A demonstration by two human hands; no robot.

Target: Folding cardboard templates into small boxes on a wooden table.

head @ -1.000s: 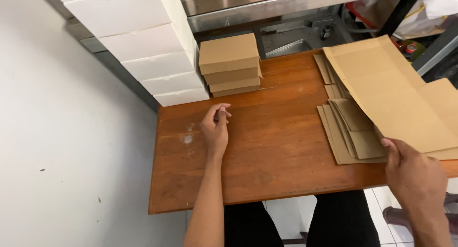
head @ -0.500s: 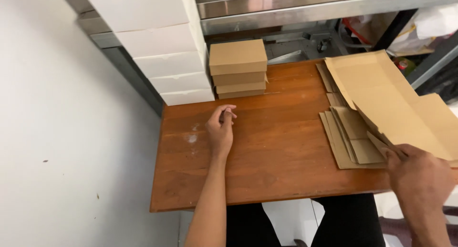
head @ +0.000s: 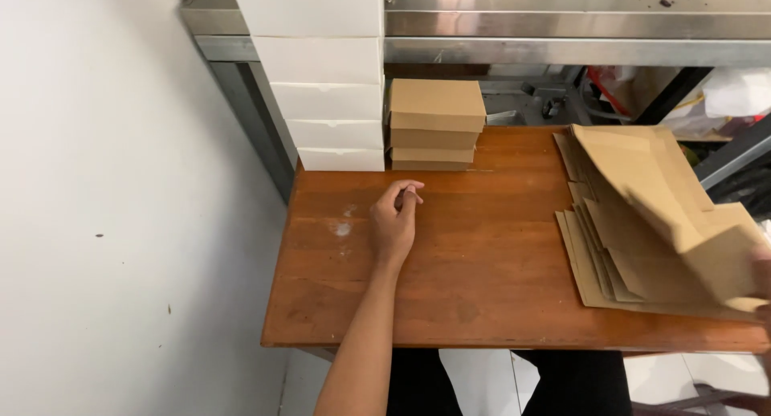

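the wooden table carries a loose stack of flat brown cardboard blanks at its right edge. the right hand (mostly out of frame, finger state i cannot tell) lifts the top blank; a weak grip could let it slip or drag the blanks beneath off the table. the left hand rests on bare wood, fingers loosely curled, well apart from the folded brown boxes.
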